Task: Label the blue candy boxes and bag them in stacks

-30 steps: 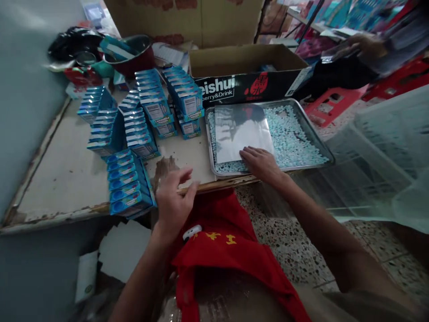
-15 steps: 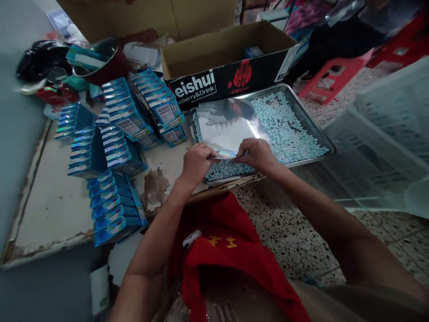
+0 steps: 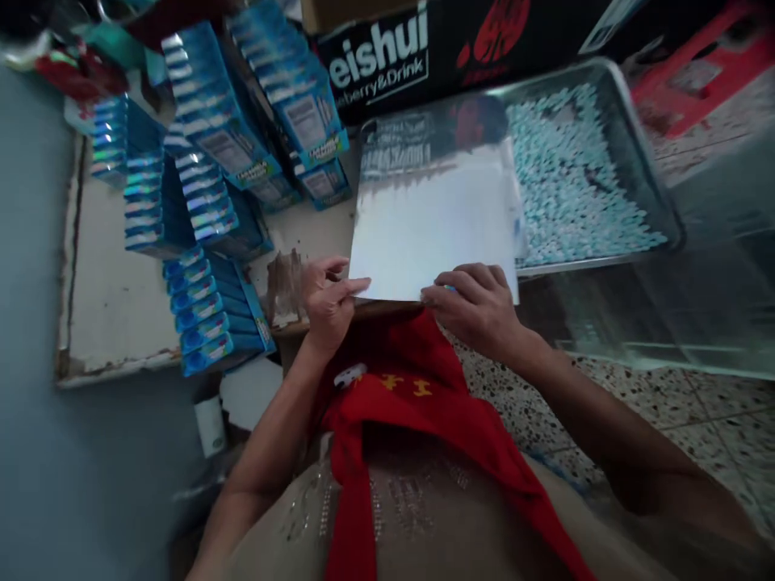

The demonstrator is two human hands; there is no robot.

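A glossy, mirror-like sheet [image 3: 433, 214] lies over the left part of a metal tray [image 3: 645, 137]. The sheet reflects the box behind it and shows bright white across its near half. At its near left corner, my left hand [image 3: 328, 305] grips the edge, thumb on top. My right hand [image 3: 481, 308] is closed on the near edge further right, fingers curled over it. Many small pale-blue pieces [image 3: 572, 186] fill the uncovered right part of the tray.
Blue printed boxes [image 3: 221, 121] stand stacked in rows on the worn table [image 3: 115, 307] at left. Behind the tray is a black carton [image 3: 387, 60] with white lettering. A red stool [image 3: 696, 77] stands at far right, a translucent plastic crate [image 3: 684, 298] below it.
The sheet's near edge has come closer to me and it now appears larger and flatter. Both hands have moved apart along the edge. My view has tilted down and nearer.
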